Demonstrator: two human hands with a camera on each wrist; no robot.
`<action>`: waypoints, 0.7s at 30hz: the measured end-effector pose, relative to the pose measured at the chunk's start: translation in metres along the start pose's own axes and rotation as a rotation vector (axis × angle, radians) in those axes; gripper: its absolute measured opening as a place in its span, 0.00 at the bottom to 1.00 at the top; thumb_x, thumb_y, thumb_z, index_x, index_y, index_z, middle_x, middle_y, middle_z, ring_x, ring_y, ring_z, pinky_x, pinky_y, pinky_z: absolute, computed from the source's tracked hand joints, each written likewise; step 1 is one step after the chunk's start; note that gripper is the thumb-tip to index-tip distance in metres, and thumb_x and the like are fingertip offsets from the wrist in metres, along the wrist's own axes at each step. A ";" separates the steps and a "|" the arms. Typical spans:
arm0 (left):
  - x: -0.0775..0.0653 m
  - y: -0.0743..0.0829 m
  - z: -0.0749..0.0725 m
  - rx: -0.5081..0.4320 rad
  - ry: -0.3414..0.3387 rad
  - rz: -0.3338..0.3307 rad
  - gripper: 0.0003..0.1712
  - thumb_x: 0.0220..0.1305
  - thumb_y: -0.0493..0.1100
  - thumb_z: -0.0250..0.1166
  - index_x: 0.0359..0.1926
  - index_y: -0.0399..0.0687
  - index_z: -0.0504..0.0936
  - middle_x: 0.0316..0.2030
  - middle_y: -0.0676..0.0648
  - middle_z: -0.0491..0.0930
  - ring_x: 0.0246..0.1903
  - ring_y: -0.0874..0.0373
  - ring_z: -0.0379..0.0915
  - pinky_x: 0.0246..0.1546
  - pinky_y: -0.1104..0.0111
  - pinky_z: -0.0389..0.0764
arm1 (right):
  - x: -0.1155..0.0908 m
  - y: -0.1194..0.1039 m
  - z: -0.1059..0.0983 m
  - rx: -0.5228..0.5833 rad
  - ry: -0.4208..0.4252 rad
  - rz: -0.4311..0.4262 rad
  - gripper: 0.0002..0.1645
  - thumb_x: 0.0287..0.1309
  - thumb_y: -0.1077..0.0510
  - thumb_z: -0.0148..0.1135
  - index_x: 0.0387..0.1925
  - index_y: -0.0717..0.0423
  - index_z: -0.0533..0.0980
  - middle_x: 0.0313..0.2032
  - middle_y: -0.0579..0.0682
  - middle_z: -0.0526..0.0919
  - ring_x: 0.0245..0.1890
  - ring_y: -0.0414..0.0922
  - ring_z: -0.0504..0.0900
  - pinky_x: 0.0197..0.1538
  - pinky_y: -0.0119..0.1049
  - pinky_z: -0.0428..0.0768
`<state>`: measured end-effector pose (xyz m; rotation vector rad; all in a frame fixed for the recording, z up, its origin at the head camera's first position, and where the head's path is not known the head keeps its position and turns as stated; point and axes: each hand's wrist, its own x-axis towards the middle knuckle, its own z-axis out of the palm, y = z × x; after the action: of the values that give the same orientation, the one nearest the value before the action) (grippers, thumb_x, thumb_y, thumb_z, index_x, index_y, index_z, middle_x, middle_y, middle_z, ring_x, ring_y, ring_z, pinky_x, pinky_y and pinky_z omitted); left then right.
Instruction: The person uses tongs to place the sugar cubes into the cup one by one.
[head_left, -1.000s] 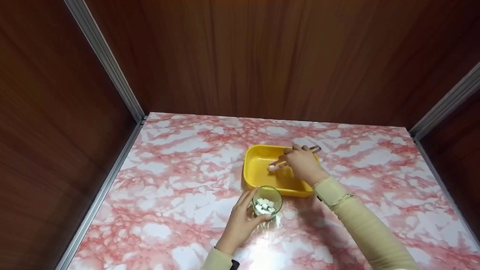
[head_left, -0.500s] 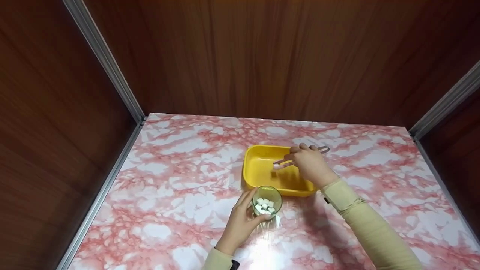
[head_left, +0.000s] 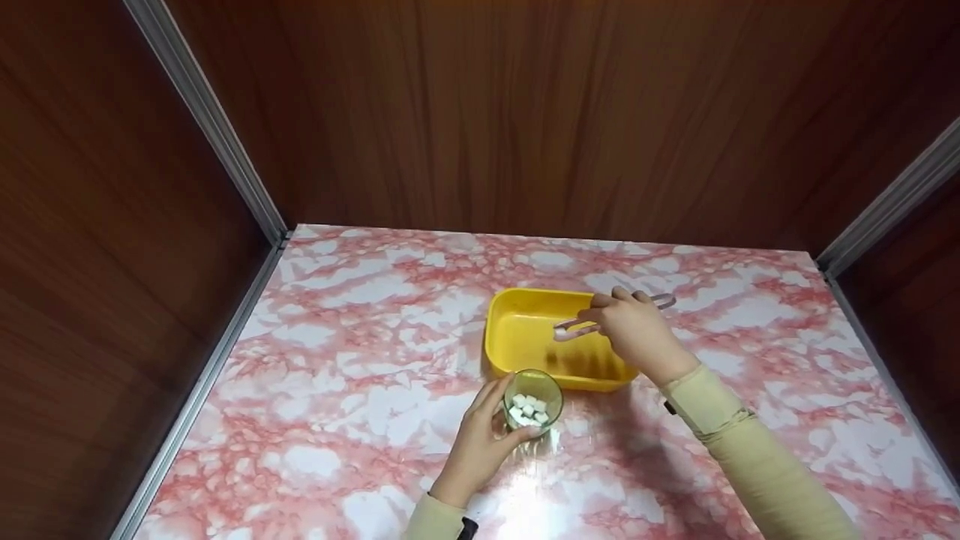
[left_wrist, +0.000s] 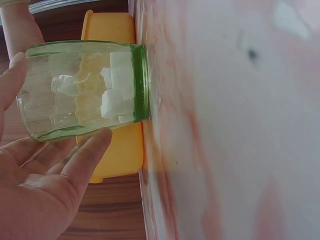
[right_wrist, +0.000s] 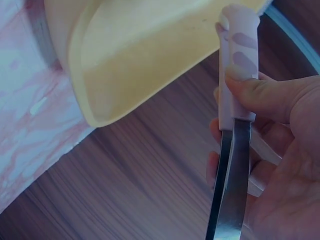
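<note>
My left hand [head_left: 480, 442] holds a green-tinted glass [head_left: 553, 420] around its side, thumb on the near side and fingers on the far side. The glass stands upright on the table, with several white cubes [left_wrist: 114, 102] at its bottom. In my right hand [head_left: 637, 334] is a pair of tongs [right_wrist: 237, 175] with metal arms and pale pink tips, pinched between thumb and fingers. A small white piece [right_wrist: 223, 21] shows between the tong tips, mostly hidden by them. The tips hang above a yellow rectangular container [head_left: 517, 352], just behind the glass.
The table [head_left: 360, 360] has a red and white marbled top. Dark wood-grain panels [head_left: 480, 120] stand at the back and both sides, with metal profiles [head_left: 217, 120] at the corners.
My right hand has moved a little to the right with the tongs, the tips staying over the yellow container. My left hand and the glass have stayed in place.
</note>
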<state>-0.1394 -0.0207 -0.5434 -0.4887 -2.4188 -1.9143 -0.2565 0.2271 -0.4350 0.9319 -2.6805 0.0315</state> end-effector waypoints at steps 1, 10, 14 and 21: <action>0.000 0.000 0.000 0.003 0.001 0.000 0.48 0.53 0.49 0.73 0.72 0.53 0.59 0.66 0.57 0.60 0.65 0.57 0.57 0.59 0.68 0.70 | -0.001 -0.001 -0.002 -0.003 0.006 -0.006 0.21 0.47 0.70 0.71 0.41 0.45 0.86 0.35 0.47 0.81 0.35 0.51 0.73 0.35 0.46 0.72; 0.001 0.001 -0.001 0.015 0.005 -0.012 0.49 0.52 0.52 0.72 0.72 0.52 0.59 0.67 0.56 0.60 0.66 0.57 0.56 0.59 0.68 0.69 | -0.010 -0.012 -0.022 -0.033 0.042 -0.051 0.21 0.46 0.68 0.73 0.43 0.47 0.85 0.38 0.47 0.82 0.35 0.51 0.72 0.37 0.46 0.74; 0.001 0.001 -0.001 0.018 0.003 -0.014 0.49 0.52 0.53 0.72 0.72 0.53 0.59 0.67 0.56 0.60 0.65 0.55 0.58 0.59 0.68 0.70 | -0.014 -0.019 -0.031 -0.036 0.038 -0.056 0.21 0.46 0.68 0.73 0.43 0.47 0.85 0.37 0.48 0.81 0.36 0.51 0.72 0.38 0.46 0.74; 0.000 0.002 0.000 0.028 0.000 -0.013 0.49 0.52 0.53 0.71 0.72 0.55 0.59 0.66 0.56 0.60 0.64 0.51 0.61 0.57 0.68 0.71 | -0.020 -0.033 -0.042 -0.050 0.029 -0.064 0.22 0.43 0.67 0.75 0.43 0.48 0.85 0.36 0.47 0.80 0.36 0.50 0.72 0.39 0.45 0.74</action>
<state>-0.1387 -0.0198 -0.5413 -0.4722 -2.4511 -1.8830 -0.2100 0.2180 -0.4028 0.9929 -2.6109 -0.0353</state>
